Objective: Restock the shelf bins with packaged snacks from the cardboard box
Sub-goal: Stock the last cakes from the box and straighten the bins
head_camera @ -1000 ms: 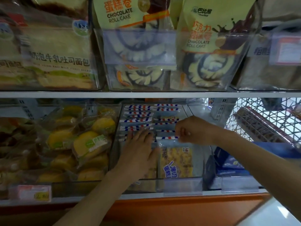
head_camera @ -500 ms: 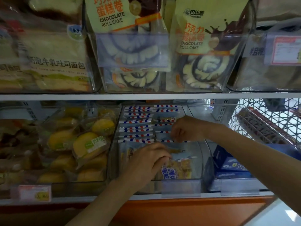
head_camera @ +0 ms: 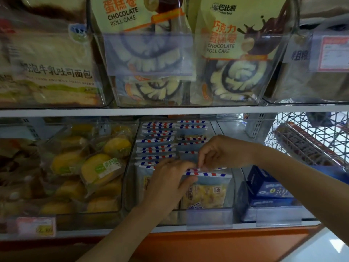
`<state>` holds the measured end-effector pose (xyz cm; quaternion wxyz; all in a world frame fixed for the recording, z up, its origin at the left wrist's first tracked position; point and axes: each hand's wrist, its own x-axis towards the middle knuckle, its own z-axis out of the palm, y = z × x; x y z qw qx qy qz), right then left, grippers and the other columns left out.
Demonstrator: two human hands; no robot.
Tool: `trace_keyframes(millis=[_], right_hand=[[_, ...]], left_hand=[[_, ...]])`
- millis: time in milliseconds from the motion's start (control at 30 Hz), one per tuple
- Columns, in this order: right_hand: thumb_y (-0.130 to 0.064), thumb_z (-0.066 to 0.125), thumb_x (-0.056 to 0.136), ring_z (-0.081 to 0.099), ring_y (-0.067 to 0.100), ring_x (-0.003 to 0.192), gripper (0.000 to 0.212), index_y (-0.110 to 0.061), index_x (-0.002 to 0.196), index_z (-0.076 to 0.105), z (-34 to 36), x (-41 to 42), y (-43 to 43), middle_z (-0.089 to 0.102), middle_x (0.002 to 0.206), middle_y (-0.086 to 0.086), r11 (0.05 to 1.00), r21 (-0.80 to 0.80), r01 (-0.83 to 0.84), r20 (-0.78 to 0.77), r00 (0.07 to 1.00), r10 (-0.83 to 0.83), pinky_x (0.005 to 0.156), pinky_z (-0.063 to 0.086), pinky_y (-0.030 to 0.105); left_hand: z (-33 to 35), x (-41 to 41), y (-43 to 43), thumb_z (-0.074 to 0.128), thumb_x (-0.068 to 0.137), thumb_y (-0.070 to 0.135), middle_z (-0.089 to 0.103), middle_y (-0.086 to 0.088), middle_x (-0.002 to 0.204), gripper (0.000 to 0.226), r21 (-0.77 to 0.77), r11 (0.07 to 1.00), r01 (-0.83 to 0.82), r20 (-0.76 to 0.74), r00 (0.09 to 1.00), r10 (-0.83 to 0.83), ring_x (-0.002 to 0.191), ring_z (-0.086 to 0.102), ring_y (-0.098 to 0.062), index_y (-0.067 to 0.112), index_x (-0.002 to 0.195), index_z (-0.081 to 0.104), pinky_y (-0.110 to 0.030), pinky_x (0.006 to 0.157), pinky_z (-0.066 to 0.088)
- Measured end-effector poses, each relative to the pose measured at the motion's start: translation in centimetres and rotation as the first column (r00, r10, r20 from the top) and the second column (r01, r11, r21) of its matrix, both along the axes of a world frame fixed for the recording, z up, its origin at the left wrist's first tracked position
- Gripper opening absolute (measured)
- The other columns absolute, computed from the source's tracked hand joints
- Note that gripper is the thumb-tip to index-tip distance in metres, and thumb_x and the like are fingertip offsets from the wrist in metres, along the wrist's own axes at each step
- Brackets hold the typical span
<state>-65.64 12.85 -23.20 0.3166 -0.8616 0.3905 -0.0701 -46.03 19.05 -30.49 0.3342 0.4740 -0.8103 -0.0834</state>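
Pinching, with left grip (head_camera: 170,182) and right grip (head_camera: 222,152), stiff striped top seals of probably light, crushable cake packets (head_camera: 204,193) hanging below.

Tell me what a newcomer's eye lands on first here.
Both hands meet over the middle bin below. The left hand grips the front packet and the right hand pinches a red-and-blue striped top edge there. Above them, big chocolate roll cake bags fill the view, and yellow cakes pile up at lower left.
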Motion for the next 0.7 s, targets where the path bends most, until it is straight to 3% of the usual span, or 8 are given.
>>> trace_keyframes(millis=[100,200,233,300,367,467,567,700], right_hand=[[-0.02,0.069,0.087,0.065,0.004,0.084,0.007,-0.019,0.094,0.072,-0.2,-1.0,-1.9,0.072,0.095,-0.005,0.971,-0.199,0.135,0.016,0.991,-0.135,0.079,0.048,0.016],[-0.021,0.066,0.089,0.062,0.016,0.104,0.031,-0.01,0.118,0.064,-1.4,-0.4,-3.4,0.066,0.117,0.005,0.953,-0.28,0.114,-0.179,0.969,-0.169,0.094,0.048,0.027],[-0.022,0.066,0.089,0.061,0.017,0.104,0.033,-0.009,0.12,0.063,-2.0,-0.1,-3.7,0.065,0.117,0.006,0.955,-0.281,0.095,-0.243,0.956,-0.166,0.094,0.048,0.03],[-0.025,0.068,0.088,0.058,0.011,0.093,0.027,-0.013,0.111,0.066,-2.4,0.3,-3.9,0.066,0.108,0.002,0.955,-0.289,0.062,-0.292,0.945,-0.149,0.082,0.046,0.022],[-0.025,0.074,0.082,0.057,0.004,0.078,0.013,-0.02,0.093,0.071,-2.0,0.1,-4.1,0.067,0.087,-0.01,0.977,-0.197,0.084,-0.189,0.974,-0.122,0.07,0.043,0.014],[-0.022,0.08,0.075,0.063,-0.001,0.07,0.011,-0.03,0.077,0.073,-0.9,-0.6,-3.6,0.071,0.073,-0.013,0.996,0.061,0.072,0.021,0.997,-0.073,0.071,0.049,0.013],[-0.02,0.08,0.075,0.065,0.0,0.072,0.013,-0.032,0.076,0.076,-1.0,-1.2,-3.1,0.074,0.075,-0.01,0.989,0.143,0.035,0.127,0.991,-0.054,0.073,0.048,0.011],[-0.023,0.078,0.074,0.068,0.0,0.079,0.009,-0.032,0.078,0.077,-0.8,-1.7,-2.7,0.075,0.081,-0.009,0.982,0.19,0.023,0.166,0.985,-0.055,0.076,0.048,0.01]], left_hand=[[0.1,0.1,0.3,0.066,0.086,0.036,0.068,0.018,0.096,0.015,0.023,0.999,0.029,-0.026,0.999,-0.028,0.09,0.054,0.003,0.033,0.101,0.069,-0.016,0.077,0.039],[0.1,0.3,0.1,0.068,0.085,0.033,0.068,0.02,0.089,0.012,0.043,0.996,0.075,-0.04,0.997,-0.074,0.083,0.055,0.004,0.032,0.096,0.073,-0.004,0.069,0.036],[0.1,0.5,0.1,0.069,0.085,0.032,0.068,0.02,0.088,0.011,0.053,0.995,0.083,-0.045,0.996,-0.081,0.082,0.057,0.004,0.031,0.095,0.074,-0.005,0.069,0.038],[-0.1,0.7,0.0,0.07,0.084,0.03,0.066,0.021,0.091,0.011,0.071,0.993,0.094,-0.074,0.993,-0.089,0.084,0.059,0.004,0.03,0.094,0.074,-0.015,0.072,0.047],[-0.5,1.0,-0.3,0.071,0.082,0.029,0.062,0.017,0.112,0.011,0.048,0.996,0.074,-0.105,0.992,-0.069,0.104,0.055,0.002,0.029,0.093,0.074,-0.023,0.086,0.049],[-0.7,1.2,-0.8,0.073,0.081,0.031,0.045,0.012,0.141,0.008,-0.031,0.999,0.017,-0.123,0.992,-0.021,0.132,0.035,-0.003,0.03,0.088,0.074,-0.021,0.106,0.03],[-0.9,0.9,-1.4,0.074,0.079,0.029,0.056,0.013,0.128,0.01,-0.029,0.999,0.038,-0.125,0.991,-0.042,0.122,0.044,-0.002,0.028,0.09,0.075,-0.033,0.103,0.036],[-0.8,0.6,-1.6,0.074,0.081,0.024,0.059,0.018,0.097,0.01,0.018,0.995,0.101,-0.211,0.973,-0.095,0.094,0.056,0.002,0.027,0.09,0.074,-0.014,0.077,0.042]])
